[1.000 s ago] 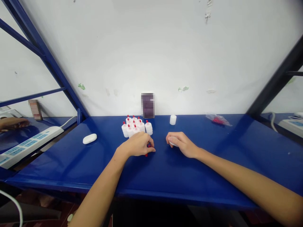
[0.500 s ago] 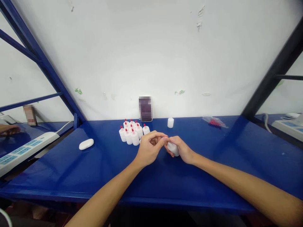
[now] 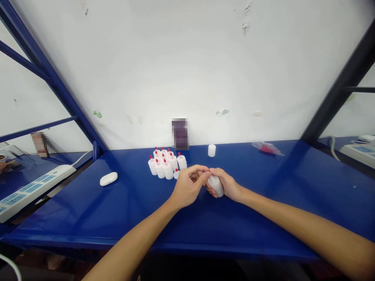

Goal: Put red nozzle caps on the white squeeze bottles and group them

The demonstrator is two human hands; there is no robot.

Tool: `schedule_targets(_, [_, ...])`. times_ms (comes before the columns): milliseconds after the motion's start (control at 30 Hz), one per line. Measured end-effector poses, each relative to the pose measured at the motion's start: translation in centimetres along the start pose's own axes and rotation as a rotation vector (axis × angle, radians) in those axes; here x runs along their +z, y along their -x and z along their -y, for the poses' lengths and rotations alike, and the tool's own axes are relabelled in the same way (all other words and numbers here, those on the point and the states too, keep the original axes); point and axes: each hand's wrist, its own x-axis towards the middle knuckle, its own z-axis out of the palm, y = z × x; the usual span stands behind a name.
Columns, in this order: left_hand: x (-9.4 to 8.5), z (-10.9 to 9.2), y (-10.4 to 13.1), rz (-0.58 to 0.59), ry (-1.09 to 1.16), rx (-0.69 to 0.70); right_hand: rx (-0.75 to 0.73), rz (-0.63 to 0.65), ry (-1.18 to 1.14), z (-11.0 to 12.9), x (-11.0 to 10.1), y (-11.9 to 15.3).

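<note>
1 white btl (image 3: 216, 186), smooth & rounded, looks plastic, tilted over mid counter (image 3: 249, 234), R hand (image 3: 230, 185) fingers wrapped round it. L hand (image 3: 187, 187) fingers closed in a pinch at its top; what's between them is hidden. Approx. 10 red-tipped btls (image 3: 159, 169), white, upright, grouped left of centre twd back edge; overlap, exact no. unclear. 1 low white pc. (image 3: 176, 175) w/ red tip just beside them, nr L hand. 1 plain white cylinder (image 3: 211, 150) nr back edge. 1 glossy oval case (image 3: 108, 178) twd left edge. 1 clear crinkly bag (image 3: 275, 149) w/ red bits, nr back right corner.
</note>
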Motion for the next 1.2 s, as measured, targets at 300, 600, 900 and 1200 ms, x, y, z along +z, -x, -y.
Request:
schedule_targets(300, [-0.4, -0.3, 0.4, 0.134, -0.184, -0.036, -0.007, -0.055, 0.019, 0.4, -0.2, 0.1])
schedule_targets(600, [-0.7, 0.5, 0.3, 0.235, -0.401, 0.069, -0.030, -0.092, 0.226, 0.9, -0.5, 0.1])
schedule_targets(900, [-1.7, 1.2, 0.0, 0.234, -0.313, 0.002, -0.075, -0.077, 0.336, 0.9, -0.8, 0.2])
schedule_targets(1200, [-3.0, -0.4, -0.4, 0.095, -0.443, -0.040, -0.208, -0.036, 1.180, 1.9, -2.0, 0.5])
